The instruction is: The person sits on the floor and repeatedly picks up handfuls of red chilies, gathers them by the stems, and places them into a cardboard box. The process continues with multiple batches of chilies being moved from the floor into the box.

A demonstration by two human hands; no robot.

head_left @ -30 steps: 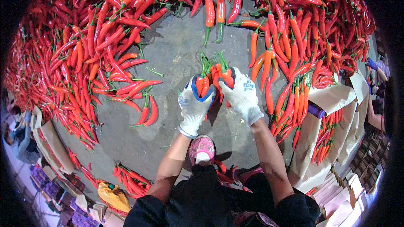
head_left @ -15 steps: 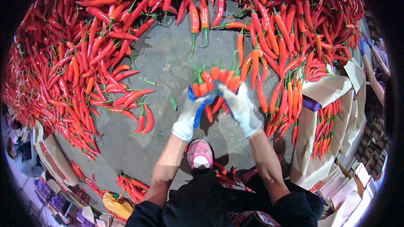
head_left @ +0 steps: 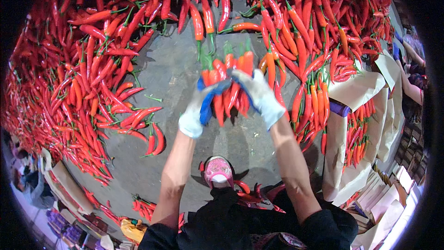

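Between my two hands is a bunch of red chili peppers (head_left: 230,98), their green stems pointing away from me and blurred by motion. My left hand (head_left: 203,104), in a white glove with a blue palm, is closed around the bunch's left side. From the right, my right hand (head_left: 260,95) in a matching glove grips the same bunch, its thumb over the top near the left thumb. Fingers under the peppers are hidden. Loose chili peppers (head_left: 155,136) lie on the grey floor (head_left: 171,69) to the left of the bunch.
A large heap of chili peppers (head_left: 60,83) curves round the far side and both flanks. At right stands a paper-lined container (head_left: 335,157) holding peppers, with a purple roll (head_left: 339,109) at its edge. My pink shoe (head_left: 218,169) is close below. Another person's arm (head_left: 411,88) shows far right.
Both hands have moved slightly away from me with the bunch, which now stands out straighter between them. The view has shifted a little.
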